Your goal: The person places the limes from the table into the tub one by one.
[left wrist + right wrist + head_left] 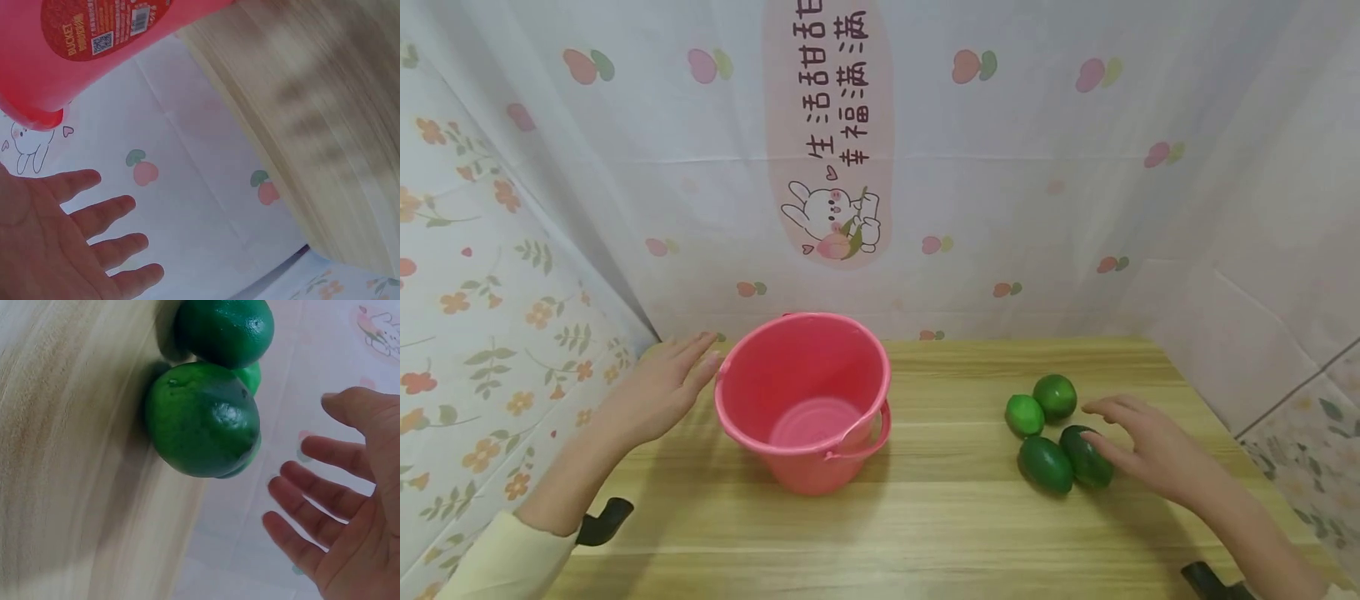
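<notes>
A pink plastic bucket [812, 473] with nothing inside stands upright on the wooden table [940, 508], its handle [880, 433] hanging at the right. My left hand [662, 385] is at the bucket's left rim, fingers extended and holding nothing; in the left wrist view, the palm of that hand [56, 244] shows below the labelled bucket [125, 69]. Two limes [1025, 415] [1056, 397] and two darker green oval fruits [1047, 464] [1092, 467] cluster at the table's right. Over the cluster's right side hovers my right hand [1161, 450], its fingers spread and loosely bent, apart from the fruit [203, 422] in the right wrist view.
A white curtain [985, 192] with printed fruit and a rabbit drawing hangs behind the table's back edge. Floral cloth [497, 333] borders the left side, and more pale cloth [1262, 292] the right. Dark wrist mounts [604, 522] [1213, 581] sit by both forearms.
</notes>
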A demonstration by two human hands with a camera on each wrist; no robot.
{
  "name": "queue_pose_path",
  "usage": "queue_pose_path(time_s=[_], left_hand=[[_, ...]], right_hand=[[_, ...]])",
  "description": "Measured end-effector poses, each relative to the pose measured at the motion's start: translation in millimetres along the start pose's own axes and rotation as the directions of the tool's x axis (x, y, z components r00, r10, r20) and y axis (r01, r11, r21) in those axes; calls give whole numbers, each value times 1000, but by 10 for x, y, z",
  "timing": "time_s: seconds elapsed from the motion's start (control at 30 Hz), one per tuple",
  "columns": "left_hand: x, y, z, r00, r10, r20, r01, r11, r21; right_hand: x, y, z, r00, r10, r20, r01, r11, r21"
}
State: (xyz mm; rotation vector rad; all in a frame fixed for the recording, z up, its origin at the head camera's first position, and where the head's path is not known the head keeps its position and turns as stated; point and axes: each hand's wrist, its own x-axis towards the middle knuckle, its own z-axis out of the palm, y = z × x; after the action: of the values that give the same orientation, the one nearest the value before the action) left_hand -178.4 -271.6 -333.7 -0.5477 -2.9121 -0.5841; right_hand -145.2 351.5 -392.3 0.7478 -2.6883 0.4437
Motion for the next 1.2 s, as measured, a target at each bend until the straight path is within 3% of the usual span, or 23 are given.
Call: queue_pose_path(time_s=[0.17, 0.37, 0.63, 0.9, 1.2], left_hand=[[39, 21, 4, 998, -38, 44, 34, 996, 88], [38, -8, 15, 998, -34, 44, 28, 990, 138], [47, 8, 18, 996, -67, 55, 53, 975, 215], [45, 13, 33, 995, -74, 66, 56, 966, 252], [29, 34, 45, 993, -89, 72, 67, 964, 256]], right_hand=[[-18, 6, 14, 997, 20, 73, -21, 1000, 4], [-26, 41, 41, 993, 17, 118, -19, 1000, 10], [-85, 121, 104, 968, 80, 237, -94, 994, 49], [-107, 149, 196, 956, 114, 270, -135, 989, 63], [-101, 161, 261, 970, 80, 231, -94, 994, 48]])
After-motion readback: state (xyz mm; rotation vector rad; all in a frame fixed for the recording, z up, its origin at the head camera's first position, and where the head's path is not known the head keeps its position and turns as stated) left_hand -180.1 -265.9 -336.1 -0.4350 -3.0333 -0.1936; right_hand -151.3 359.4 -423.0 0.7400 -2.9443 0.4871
